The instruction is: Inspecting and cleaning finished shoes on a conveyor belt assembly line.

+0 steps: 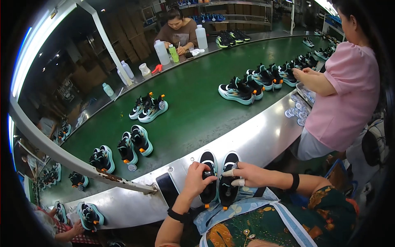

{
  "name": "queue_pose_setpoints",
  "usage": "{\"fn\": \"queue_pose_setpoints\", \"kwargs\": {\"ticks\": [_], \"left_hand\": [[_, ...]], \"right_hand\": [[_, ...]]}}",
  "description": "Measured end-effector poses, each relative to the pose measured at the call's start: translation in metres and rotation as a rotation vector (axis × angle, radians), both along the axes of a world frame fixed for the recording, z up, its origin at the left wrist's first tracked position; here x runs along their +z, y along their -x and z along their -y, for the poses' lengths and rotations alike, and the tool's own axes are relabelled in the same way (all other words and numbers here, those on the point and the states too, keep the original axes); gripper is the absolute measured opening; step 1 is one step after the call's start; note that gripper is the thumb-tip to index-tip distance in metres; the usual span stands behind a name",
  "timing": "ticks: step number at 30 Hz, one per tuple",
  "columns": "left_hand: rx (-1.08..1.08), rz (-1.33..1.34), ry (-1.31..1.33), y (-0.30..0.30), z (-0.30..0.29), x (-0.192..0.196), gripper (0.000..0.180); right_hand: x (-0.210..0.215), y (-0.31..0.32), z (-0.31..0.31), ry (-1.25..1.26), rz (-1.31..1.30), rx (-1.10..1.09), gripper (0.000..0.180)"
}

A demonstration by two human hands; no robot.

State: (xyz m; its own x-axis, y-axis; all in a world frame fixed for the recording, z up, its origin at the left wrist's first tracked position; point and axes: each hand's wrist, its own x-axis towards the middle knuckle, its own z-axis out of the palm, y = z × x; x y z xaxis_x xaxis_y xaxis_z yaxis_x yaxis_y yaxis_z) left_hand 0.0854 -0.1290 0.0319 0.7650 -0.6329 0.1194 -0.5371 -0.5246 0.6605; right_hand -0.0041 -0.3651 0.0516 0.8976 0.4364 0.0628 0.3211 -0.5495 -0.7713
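Two black sneakers with pale mint soles and orange heel tabs stand side by side at the metal ledge in front of me, toes pointing away. My left hand (196, 180) is closed on the left sneaker (208, 158), thumb over its opening and fingers along its outer side. On the right sneaker (231, 158), my right hand (246, 174) grips around the laces and collar from the right. Pale coverings wrap some of its fingertips. Exactly what those fingertips pinch is too small to tell.
A dark flat panel (167, 188) lies left of the sneakers, near a rusty white post (123, 181). Beyond the metal ledge (247, 138), a green conveyor belt (185, 107) carries several sneaker pairs. At right, a person in pink (345, 94) works beside round tags (297, 110). Another person sits opposite among bottles (161, 52).
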Motion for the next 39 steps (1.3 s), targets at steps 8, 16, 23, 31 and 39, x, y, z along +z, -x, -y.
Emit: {"fn": "queue_pose_setpoints", "kwargs": {"ticks": [8,16,23,31,39], "left_hand": [[0.015,-0.203,0.242,0.004,0.008,-0.013,0.032],[0.055,-0.449,0.392,0.002,0.015,-0.014,0.042],[0.011,-0.462,0.221,-0.006,0.015,-0.023,0.045],[-0.033,-0.310,0.153,-0.010,0.026,-0.022,0.038],[0.023,-0.274,0.203,0.011,0.038,-0.017,0.039]], "right_hand": [[-0.012,-0.007,-0.003,0.096,-0.001,-0.179,0.033],[-0.026,-0.010,0.001,0.146,0.002,-0.193,0.036],[-0.017,-0.007,-0.003,0.264,-0.152,-0.215,0.034],[-0.022,-0.016,0.004,0.203,0.046,-0.248,0.034],[-0.024,-0.002,0.015,0.140,0.073,-0.244,0.032]]}}
